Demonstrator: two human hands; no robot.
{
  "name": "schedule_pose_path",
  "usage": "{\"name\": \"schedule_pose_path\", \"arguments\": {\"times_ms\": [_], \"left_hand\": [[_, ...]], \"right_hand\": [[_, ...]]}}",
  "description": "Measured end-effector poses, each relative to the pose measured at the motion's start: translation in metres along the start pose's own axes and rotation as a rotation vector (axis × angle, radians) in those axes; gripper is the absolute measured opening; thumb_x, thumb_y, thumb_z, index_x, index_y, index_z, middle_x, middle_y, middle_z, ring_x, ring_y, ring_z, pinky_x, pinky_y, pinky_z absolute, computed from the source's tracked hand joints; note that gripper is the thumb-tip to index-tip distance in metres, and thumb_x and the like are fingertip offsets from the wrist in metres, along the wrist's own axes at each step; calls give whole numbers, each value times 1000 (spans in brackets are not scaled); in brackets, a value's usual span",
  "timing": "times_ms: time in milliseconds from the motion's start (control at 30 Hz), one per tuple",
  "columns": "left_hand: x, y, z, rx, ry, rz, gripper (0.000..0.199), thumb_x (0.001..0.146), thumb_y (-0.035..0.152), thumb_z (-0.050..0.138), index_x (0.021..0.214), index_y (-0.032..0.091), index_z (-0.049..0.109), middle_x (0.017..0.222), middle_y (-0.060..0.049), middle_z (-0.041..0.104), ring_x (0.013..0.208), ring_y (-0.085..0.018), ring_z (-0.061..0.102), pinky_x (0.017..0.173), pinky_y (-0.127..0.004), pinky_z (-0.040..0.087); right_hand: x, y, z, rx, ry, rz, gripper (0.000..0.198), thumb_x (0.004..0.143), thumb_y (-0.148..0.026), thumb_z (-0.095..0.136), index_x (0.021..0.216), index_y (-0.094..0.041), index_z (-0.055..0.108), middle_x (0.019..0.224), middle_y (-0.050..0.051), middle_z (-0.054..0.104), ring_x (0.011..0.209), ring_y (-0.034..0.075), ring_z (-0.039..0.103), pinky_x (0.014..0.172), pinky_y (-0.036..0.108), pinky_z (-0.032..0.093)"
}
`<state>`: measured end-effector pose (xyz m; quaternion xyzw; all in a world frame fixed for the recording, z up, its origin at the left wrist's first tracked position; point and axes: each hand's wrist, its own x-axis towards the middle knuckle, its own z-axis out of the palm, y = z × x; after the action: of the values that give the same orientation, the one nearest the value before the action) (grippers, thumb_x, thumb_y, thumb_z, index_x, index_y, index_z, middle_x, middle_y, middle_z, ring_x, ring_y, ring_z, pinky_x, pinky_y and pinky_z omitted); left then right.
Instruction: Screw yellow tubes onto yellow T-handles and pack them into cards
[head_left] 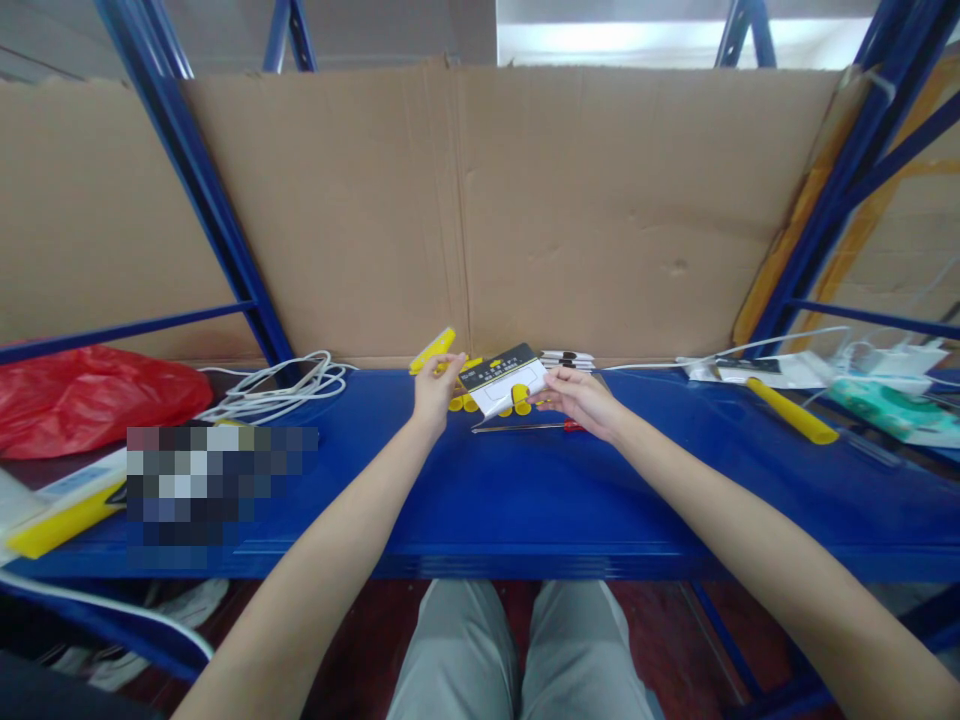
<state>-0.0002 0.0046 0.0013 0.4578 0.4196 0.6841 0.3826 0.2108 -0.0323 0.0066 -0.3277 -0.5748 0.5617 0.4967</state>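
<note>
While cardboard [585,220] backs the blue table [517,500], your right hand [581,393] grips the black-and-white packet [504,374] by its right edge, over the far side; red-handled screwdriver [571,426] lies just nearer you; your left hand [435,392] pinches a yellow strip [433,348].

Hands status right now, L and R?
Left hand: closed, apparently pinching a yellow piece.
Right hand: closed, fingers holding the right edge of a black-and-white packet.
</note>
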Motion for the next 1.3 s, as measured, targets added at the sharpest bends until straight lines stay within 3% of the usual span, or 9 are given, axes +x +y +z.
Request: {"name": "schedule_pose_path", "arguments": {"times_ms": [167, 333, 433, 567, 667, 967, 1167, 1300], "left_hand": [[-2, 1, 1, 36, -15, -85, 23, 60, 12, 64, 74, 20, 47, 56, 7, 56, 44, -10, 55, 45, -20, 43], [-9, 4, 4, 53, -169, -194, 26, 62, 6, 60, 82, 18, 50, 62, 3, 60, 44, -12, 58, 48, -25, 48], [-12, 7, 4, 115, -273, -226, 43, 62, 6, 61, 103, 18, 52, 62, 1, 60, 44, -13, 59, 48, -26, 49], [-16, 8, 4, 194, -354, -202, 80, 60, 4, 58, 134, 18, 32, 59, 4, 59, 40, -13, 57, 47, -26, 49], [-18, 5, 3, 276, -441, -156, 88, 61, 3, 54, 142, 17, 23, 56, 6, 56, 37, -12, 54, 42, -22, 45], [-19, -4, 0, 474, -570, -25, 87, 59, 8, 59, 141, 17, 31, 54, 6, 57, 34, -10, 51, 38, -19, 40], [-22, 2, 2, 540, -604, -68, 87, 60, 9, 56, 143, 13, 27, 55, 4, 60, 36, -10, 51, 39, -20, 41], [-23, 8, 3, 501, -596, -124, 84, 64, 8, 52, 143, 12, 23, 58, 2, 62, 36, -10, 50, 40, -20, 41]], "right_hand": [[4, 0, -6, 31, 61, -12, 7, 79, -23, 60, 75, -18, 56, 73, 2, 69, 67, 12, 65, 67, 25, 49], [13, 2, -20, 70, 289, -41, 6, 80, -20, 58, 75, -17, 56, 67, 1, 66, 56, 10, 61, 57, 22, 47], [17, 0, -31, 108, 432, -61, 4, 81, -18, 53, 77, -17, 56, 68, 1, 65, 54, 10, 59, 53, 21, 47], [18, -6, -45, 178, 592, -42, 10, 83, -15, 48, 75, -17, 53, 63, 1, 62, 53, 9, 58, 50, 19, 46], [18, -10, -53, 230, 669, -37, 9, 82, -13, 47, 75, -18, 51, 60, -1, 59, 53, 9, 58, 51, 19, 47], [15, -15, -55, 290, 731, -44, 10, 83, -12, 46, 76, -18, 51, 58, -3, 57, 51, 8, 57, 50, 20, 48], [17, -15, -56, 306, 747, -58, 9, 81, -13, 51, 73, -18, 51, 58, -3, 58, 52, 8, 59, 48, 18, 48], [18, -17, -63, 248, 788, -163, 16, 77, -12, 58, 65, -18, 49, 59, -3, 60, 55, 8, 61, 45, 14, 45]]}}
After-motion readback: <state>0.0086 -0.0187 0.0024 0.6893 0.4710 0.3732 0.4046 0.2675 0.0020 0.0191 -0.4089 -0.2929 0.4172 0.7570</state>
